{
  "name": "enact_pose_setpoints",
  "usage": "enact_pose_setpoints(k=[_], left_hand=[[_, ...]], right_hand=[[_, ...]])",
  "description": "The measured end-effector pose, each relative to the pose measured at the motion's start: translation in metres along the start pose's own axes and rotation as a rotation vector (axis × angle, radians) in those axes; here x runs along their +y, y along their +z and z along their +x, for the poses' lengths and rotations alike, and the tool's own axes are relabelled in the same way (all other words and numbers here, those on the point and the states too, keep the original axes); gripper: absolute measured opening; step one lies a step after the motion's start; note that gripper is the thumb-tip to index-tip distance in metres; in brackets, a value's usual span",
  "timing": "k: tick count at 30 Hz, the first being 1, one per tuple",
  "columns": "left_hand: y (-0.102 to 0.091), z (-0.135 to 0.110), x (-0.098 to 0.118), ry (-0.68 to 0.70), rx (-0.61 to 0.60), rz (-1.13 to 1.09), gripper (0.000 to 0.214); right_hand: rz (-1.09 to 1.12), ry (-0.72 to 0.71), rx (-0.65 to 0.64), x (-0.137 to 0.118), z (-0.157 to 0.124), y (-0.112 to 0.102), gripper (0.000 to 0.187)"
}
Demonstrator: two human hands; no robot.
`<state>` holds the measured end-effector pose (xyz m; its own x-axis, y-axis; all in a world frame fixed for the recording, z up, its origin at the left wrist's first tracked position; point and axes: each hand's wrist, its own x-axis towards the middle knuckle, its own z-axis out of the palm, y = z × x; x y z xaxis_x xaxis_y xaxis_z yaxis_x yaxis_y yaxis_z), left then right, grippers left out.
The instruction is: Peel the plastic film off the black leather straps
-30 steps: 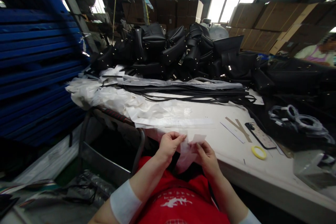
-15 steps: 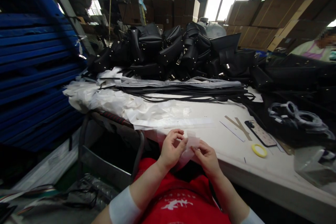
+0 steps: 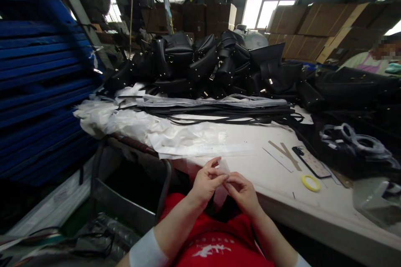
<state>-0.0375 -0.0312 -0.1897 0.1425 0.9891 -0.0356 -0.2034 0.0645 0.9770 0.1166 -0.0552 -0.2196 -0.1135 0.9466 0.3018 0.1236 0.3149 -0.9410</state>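
Note:
Both hands meet just over the front edge of the white table, in front of the red shirt. A thin, see-through whitish strip hangs from between them, its upper end showing above the fingers. My left hand is closed, thumb and fingers pinching this strip. My right hand pinches it too, its fingertips touching those of the left. Whether the strip is plastic film or thin paper I cannot tell. Beyond the hands lies a spread of similar white sheets.
Black straps lie behind the sheets, below a heap of black bags. To the right are a phone, a yellow tape roll and brown strips. A metal-framed chair stands left. Another person is far right.
My hands have come together, fingertips now touching. The strip, earlier stretched flat between them, is now bunched at the fingers. The view has tilted slightly upward.

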Motion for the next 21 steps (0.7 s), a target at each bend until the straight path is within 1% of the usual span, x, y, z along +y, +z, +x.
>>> enact_pose_setpoints(k=[3, 5, 7, 9, 10, 11, 13, 16, 17, 19, 21], left_hand=[[0.000, -0.001, 0.002, -0.033, 0.015, -0.116, 0.025], [-0.001, -0.003, 0.003, -0.065, -0.016, -0.192, 0.026], [-0.003, -0.005, 0.003, -0.107, -0.131, -0.210, 0.029], [-0.006, -0.006, 0.001, -0.129, -0.261, -0.174, 0.038], [-0.008, -0.006, -0.001, -0.122, -0.299, -0.146, 0.042], [-0.009, -0.005, -0.002, -0.106, -0.312, -0.118, 0.045], [-0.012, -0.001, -0.005, -0.062, -0.274, -0.071, 0.047], [-0.015, 0.007, -0.004, -0.024, -0.168, -0.049, 0.047], [-0.018, 0.010, -0.003, -0.018, -0.122, -0.050, 0.047], [-0.027, 0.018, 0.000, -0.008, -0.031, -0.040, 0.047], [-0.042, 0.027, 0.002, 0.014, 0.058, 0.012, 0.045]], right_hand=[[0.021, 0.018, 0.005, 0.000, 0.001, 0.002, 0.009], [0.043, 0.040, 0.013, -0.003, 0.002, 0.003, 0.012], [0.062, 0.080, 0.002, -0.007, 0.005, 0.004, 0.017], [0.077, 0.123, -0.049, -0.010, 0.009, 0.004, 0.022], [0.090, 0.142, -0.077, -0.010, 0.012, 0.005, 0.024], [0.107, 0.160, -0.105, -0.009, 0.015, 0.006, 0.026], [0.148, 0.201, -0.139, -0.003, 0.021, 0.012, 0.029], [0.164, 0.251, -0.186, 0.010, 0.032, 0.024, 0.032], [0.137, 0.242, -0.205, 0.013, 0.038, 0.028, 0.034], [0.028, 0.177, -0.245, 0.017, 0.055, 0.032, 0.035], [-0.113, 0.086, -0.299, 0.017, 0.083, 0.031, 0.031]])
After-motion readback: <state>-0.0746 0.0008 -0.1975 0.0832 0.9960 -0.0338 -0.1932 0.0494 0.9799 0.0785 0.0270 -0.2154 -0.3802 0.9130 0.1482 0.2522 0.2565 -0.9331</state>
